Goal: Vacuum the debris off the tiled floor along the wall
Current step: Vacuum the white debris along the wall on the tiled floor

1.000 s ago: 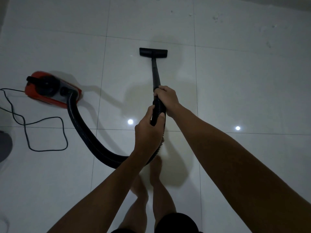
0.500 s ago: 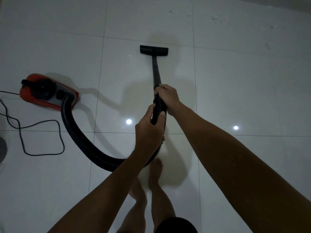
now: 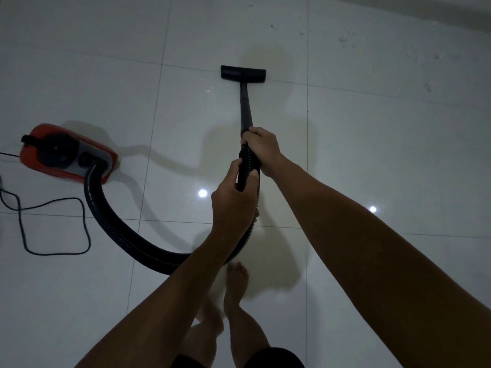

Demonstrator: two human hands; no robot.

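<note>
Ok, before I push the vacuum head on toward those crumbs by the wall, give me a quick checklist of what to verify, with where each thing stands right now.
1. Grip: left hand and right hand both closed on the wand and hose: ok.
2. Nozzle flat on the tiles: ok, as far as this view shows.
3. Debris cleared: not ok, specks lie ahead and to the right near the wall.
4. Hose slack from the red vacuum body: ok, it curves loosely.
5. Power cord clear of bare feet: ok, looped off to the left.
6. Motor running: cannot tell.
</note>
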